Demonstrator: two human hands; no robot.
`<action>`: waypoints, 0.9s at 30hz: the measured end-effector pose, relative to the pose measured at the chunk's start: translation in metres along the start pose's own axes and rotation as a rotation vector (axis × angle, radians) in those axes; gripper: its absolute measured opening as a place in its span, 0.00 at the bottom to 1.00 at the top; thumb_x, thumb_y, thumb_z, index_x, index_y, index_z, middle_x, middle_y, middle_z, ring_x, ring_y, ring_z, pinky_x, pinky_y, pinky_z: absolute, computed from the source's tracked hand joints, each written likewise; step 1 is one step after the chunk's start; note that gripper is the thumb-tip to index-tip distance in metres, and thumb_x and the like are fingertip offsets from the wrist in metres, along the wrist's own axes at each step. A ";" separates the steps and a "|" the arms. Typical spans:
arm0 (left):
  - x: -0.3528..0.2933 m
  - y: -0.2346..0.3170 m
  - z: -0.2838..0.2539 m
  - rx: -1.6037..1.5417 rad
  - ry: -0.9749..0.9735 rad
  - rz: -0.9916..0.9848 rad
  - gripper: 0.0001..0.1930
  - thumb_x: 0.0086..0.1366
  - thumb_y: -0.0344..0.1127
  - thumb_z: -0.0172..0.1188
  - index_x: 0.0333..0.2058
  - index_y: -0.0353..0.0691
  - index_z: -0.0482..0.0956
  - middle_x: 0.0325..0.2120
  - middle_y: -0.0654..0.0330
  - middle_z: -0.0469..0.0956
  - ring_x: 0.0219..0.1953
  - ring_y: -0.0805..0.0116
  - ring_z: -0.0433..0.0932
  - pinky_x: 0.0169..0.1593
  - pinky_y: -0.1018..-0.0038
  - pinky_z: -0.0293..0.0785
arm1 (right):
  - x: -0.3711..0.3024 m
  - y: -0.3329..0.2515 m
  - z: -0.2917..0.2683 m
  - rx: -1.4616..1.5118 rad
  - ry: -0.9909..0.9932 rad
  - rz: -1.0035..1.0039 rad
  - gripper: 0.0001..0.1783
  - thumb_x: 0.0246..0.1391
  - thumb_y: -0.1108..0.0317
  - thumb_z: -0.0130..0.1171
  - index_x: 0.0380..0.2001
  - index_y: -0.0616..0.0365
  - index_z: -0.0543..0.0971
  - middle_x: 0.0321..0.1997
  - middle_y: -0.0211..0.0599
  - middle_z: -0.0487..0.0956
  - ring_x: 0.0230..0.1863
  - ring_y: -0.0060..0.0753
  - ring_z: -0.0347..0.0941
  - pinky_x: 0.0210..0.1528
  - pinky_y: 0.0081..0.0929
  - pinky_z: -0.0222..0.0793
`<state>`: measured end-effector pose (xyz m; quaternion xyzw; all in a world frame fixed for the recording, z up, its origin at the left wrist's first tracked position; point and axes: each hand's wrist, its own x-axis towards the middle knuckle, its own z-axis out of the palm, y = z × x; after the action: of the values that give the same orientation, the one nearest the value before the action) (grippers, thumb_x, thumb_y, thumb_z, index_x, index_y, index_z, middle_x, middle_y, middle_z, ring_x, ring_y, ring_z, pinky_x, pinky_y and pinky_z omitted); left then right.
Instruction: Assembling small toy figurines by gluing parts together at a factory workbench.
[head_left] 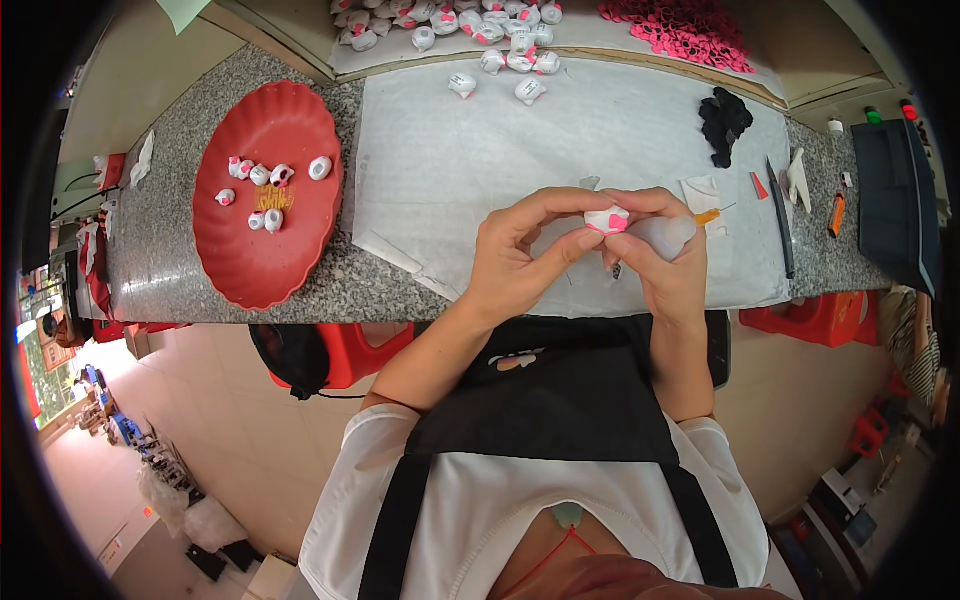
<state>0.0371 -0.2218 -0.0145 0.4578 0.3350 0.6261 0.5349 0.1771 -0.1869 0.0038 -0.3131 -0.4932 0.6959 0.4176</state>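
Observation:
Above the near part of the white sheet, both my hands meet around a small white figurine head point(598, 221) with a pink bow-like patch. My left hand point(520, 245) pinches it from the left between thumb and fingertips. From the right, the thumb and fingers of my right hand point(672, 275) grip the same piece. A translucent squeeze bottle point(665, 238) is tucked in my right hand too, its orange needle tip point(707, 217) pointing right. Something small and dark shows below the fingertips, too hidden to name.
A red scalloped tray point(225, 265) at left holds several white pieces. The white sheet point(430, 150) covers the speckled counter point(165, 260). White heads point(490, 30) and pink parts point(690, 30) lie on the back shelf. At right are a black cloth point(724, 125), a dark slim tool point(781, 220) and an orange cutter point(836, 215).

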 end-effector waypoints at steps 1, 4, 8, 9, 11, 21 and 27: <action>0.000 0.000 0.001 0.032 0.004 0.032 0.12 0.50 0.23 0.52 0.36 0.32 0.69 0.33 0.57 0.72 0.37 0.71 0.70 0.43 0.78 0.64 | 0.000 0.001 0.001 0.000 0.010 -0.007 0.15 0.36 0.82 0.52 0.34 0.67 0.69 0.27 0.40 0.71 0.21 0.24 0.66 0.21 0.16 0.63; 0.000 0.001 0.003 -0.005 0.043 -0.020 0.11 0.50 0.23 0.52 0.35 0.32 0.69 0.33 0.56 0.71 0.37 0.71 0.69 0.42 0.78 0.65 | 0.001 0.001 0.001 0.002 0.023 0.000 0.15 0.36 0.81 0.52 0.33 0.67 0.69 0.27 0.40 0.72 0.21 0.24 0.67 0.21 0.16 0.62; 0.002 0.000 0.001 -0.114 0.009 -0.048 0.12 0.50 0.23 0.53 0.35 0.29 0.67 0.34 0.52 0.70 0.38 0.67 0.69 0.39 0.75 0.69 | 0.000 -0.002 0.002 0.016 0.046 0.018 0.14 0.36 0.81 0.52 0.32 0.66 0.69 0.27 0.41 0.72 0.22 0.24 0.67 0.20 0.17 0.62; 0.002 -0.001 0.000 -0.125 -0.013 -0.046 0.11 0.50 0.24 0.53 0.35 0.30 0.68 0.33 0.54 0.70 0.38 0.69 0.69 0.40 0.76 0.67 | -0.001 -0.002 0.002 0.014 0.049 0.017 0.14 0.36 0.81 0.52 0.32 0.66 0.69 0.27 0.41 0.72 0.22 0.24 0.67 0.20 0.17 0.62; 0.002 -0.003 -0.002 -0.145 -0.047 -0.047 0.11 0.50 0.24 0.53 0.34 0.31 0.69 0.33 0.55 0.71 0.38 0.70 0.69 0.41 0.77 0.66 | -0.004 -0.002 -0.002 0.010 0.009 0.017 0.14 0.36 0.81 0.52 0.32 0.66 0.69 0.27 0.41 0.72 0.21 0.24 0.67 0.20 0.17 0.62; 0.005 -0.003 -0.005 -0.218 0.057 -0.182 0.13 0.49 0.25 0.54 0.36 0.33 0.68 0.33 0.55 0.72 0.37 0.72 0.70 0.41 0.79 0.65 | -0.005 -0.019 -0.027 -0.505 0.254 -0.079 0.14 0.36 0.78 0.54 0.33 0.64 0.71 0.24 0.34 0.70 0.24 0.23 0.66 0.24 0.18 0.62; 0.006 -0.002 -0.006 -0.366 0.031 -0.237 0.14 0.51 0.30 0.52 0.38 0.37 0.65 0.35 0.48 0.70 0.38 0.64 0.70 0.43 0.71 0.65 | -0.016 -0.009 -0.073 -1.386 0.395 -0.197 0.08 0.37 0.76 0.54 0.27 0.62 0.71 0.25 0.33 0.71 0.27 0.26 0.66 0.31 0.19 0.60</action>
<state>0.0325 -0.2151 -0.0172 0.3009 0.2754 0.6163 0.6737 0.2482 -0.1684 -0.0101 -0.5796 -0.7621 0.1132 0.2655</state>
